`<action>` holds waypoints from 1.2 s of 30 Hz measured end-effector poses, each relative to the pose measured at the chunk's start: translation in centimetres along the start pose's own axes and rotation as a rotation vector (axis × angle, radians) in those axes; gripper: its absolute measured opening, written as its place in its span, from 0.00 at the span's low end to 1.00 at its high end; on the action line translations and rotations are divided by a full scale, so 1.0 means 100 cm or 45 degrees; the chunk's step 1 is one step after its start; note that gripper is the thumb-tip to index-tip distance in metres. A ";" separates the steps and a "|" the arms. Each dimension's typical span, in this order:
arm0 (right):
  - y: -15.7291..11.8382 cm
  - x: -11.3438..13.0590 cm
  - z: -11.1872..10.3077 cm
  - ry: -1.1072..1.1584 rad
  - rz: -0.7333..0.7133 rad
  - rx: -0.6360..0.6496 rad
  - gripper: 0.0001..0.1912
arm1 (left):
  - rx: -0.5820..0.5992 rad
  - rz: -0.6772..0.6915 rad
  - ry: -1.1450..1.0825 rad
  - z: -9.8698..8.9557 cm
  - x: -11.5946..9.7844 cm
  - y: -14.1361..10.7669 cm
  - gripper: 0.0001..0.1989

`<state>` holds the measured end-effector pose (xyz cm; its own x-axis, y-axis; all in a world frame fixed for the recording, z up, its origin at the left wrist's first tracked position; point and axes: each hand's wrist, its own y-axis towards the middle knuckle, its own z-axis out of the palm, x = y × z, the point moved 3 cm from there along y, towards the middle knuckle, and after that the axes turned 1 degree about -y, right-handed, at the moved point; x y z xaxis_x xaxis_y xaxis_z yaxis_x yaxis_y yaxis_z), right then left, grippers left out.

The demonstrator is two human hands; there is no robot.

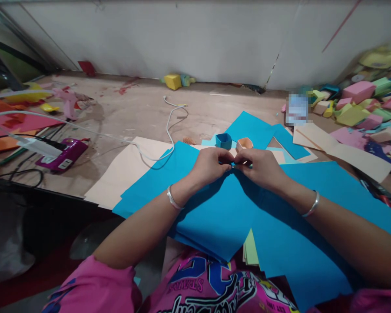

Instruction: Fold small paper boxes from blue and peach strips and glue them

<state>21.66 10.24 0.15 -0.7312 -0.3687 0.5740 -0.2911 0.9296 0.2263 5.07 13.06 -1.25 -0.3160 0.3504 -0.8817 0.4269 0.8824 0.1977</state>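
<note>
My left hand (pixel 212 165) and my right hand (pixel 261 168) meet at the middle, thumbs and fingertips pinched together. Between them is a small piece of blue paper (pixel 233 165), mostly hidden by the fingers. Beneath both hands lie large blue paper sheets (pixel 211 217), overlapping at the table's front edge. Just beyond my fingers stand a small dark blue paper box (pixel 223 141) and a small peach paper box (pixel 245 143), both with open tops.
A white cable (pixel 117 138) curves across the left side to a purple power strip (pixel 65 154). A pink glue gun (pixel 68 103) stands behind it. Many folded paper pieces (pixel 358 102) are heaped at right. Scissors (pixel 379 191) lie near the right edge, by a peach strip (pixel 355 154).
</note>
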 end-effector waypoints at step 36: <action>-0.003 0.020 -0.008 0.073 -0.207 -0.132 0.19 | 0.106 -0.238 -0.603 -0.008 -0.014 0.001 0.12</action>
<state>20.85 9.21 1.85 -0.6427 -0.5162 0.5661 -0.3355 0.8539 0.3977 4.88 12.85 0.35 0.0169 -0.0084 -0.9998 0.4717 0.8818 0.0006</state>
